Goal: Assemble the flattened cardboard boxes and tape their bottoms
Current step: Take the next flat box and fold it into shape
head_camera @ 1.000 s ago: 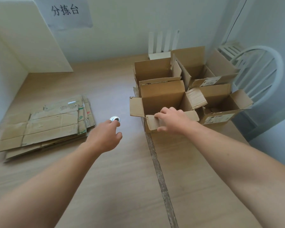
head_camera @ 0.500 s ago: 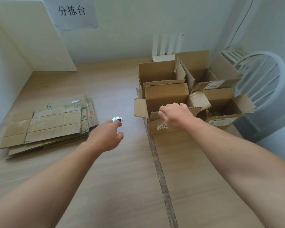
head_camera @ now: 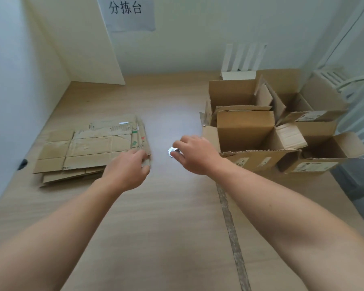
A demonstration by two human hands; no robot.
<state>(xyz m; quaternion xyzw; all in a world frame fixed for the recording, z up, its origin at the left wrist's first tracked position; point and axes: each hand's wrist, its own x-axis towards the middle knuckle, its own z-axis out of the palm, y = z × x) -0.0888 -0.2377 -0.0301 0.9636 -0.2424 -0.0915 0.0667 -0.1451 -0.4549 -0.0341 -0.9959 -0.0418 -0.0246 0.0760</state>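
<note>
The left hand (head_camera: pixel 127 169) reached out with its fingers curled at the near right corner of the stack of flattened boxes (head_camera: pixel 88 150). Blur hid whether it had a sheet pinched or only touched the edge. The right hand (head_camera: pixel 194 153) hung knuckles-up over the tape roll (head_camera: pixel 172 152), fingertips curled down onto the roll's right side, and whether they gripped it could not be told either. The roll lay flat on the table (head_camera: pixel 156 227), between the stack on the left and the assembled boxes (head_camera: pixel 246 135) on the right. These stood open-topped in a close cluster.

The step in hand looked to be fetching the next flat sheet and the tape together. The sheet edges were fanned at that corner, so the left fingers would have done well to part off the uppermost sheet alone. It could then be drawn toward the bare near table, where there was room to square it up. The roll was low and flat, so hooking a finger through its core or tipping it by the rim seemed surer than pinching it from above.
</note>
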